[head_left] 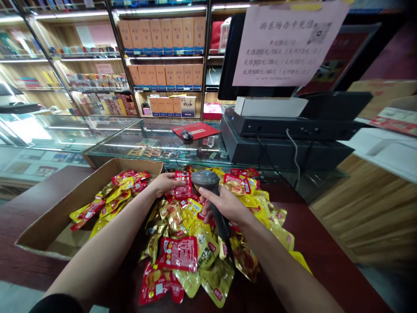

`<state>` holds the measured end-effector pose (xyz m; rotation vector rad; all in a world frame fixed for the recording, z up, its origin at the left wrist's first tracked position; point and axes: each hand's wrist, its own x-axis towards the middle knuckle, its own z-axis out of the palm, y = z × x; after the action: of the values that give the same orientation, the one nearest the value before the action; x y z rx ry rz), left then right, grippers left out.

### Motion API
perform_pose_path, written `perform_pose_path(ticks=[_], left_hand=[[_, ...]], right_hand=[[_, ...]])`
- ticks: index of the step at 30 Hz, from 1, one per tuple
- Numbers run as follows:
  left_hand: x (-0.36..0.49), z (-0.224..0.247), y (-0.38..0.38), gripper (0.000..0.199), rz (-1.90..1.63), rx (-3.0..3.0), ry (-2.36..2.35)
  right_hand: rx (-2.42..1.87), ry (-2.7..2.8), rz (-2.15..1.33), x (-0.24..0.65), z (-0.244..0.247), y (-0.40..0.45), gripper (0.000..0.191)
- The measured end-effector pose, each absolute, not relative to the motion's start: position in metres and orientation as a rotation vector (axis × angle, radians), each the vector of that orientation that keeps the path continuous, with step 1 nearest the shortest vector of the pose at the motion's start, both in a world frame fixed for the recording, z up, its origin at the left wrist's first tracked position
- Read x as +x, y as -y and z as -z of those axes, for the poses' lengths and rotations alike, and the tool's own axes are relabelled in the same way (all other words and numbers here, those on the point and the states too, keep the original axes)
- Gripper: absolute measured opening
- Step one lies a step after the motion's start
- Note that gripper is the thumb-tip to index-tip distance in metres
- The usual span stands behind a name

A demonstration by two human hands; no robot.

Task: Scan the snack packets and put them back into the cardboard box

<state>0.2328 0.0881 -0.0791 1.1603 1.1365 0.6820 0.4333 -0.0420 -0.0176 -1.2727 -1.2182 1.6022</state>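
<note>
**Hands apart, scanner close to packet**

My right hand (224, 204) grips a grey barcode scanner (205, 180), nose up. My left hand (164, 183) holds a red snack packet (182, 184) just beside it, over heaped foil packets (177, 256) on the worktop (312, 234); cardboard box (48, 234) lower left.

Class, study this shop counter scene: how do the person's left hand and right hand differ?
The left hand lies flatter, its fingers on a red snack packet; the right hand curls around a handheld barcode scanner. The left hand holds no tool, the right does. Both are bare and sit above a heap of red and yellow packets.
</note>
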Motion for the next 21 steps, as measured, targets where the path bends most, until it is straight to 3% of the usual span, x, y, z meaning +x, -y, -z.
perform_pose_path(ticks=[13,21], left_hand=[[0.247,0.073,-0.071,0.045,-0.595,1.359,-1.101],[0.245,0.073,-0.073,0.051,-0.595,1.350,-1.116]], right_hand=[[-1.303,1.314,-1.548,0.432,0.028,0.040,0.033],[-1.331,1.319,-1.539,0.431,0.027,0.039,0.029]])
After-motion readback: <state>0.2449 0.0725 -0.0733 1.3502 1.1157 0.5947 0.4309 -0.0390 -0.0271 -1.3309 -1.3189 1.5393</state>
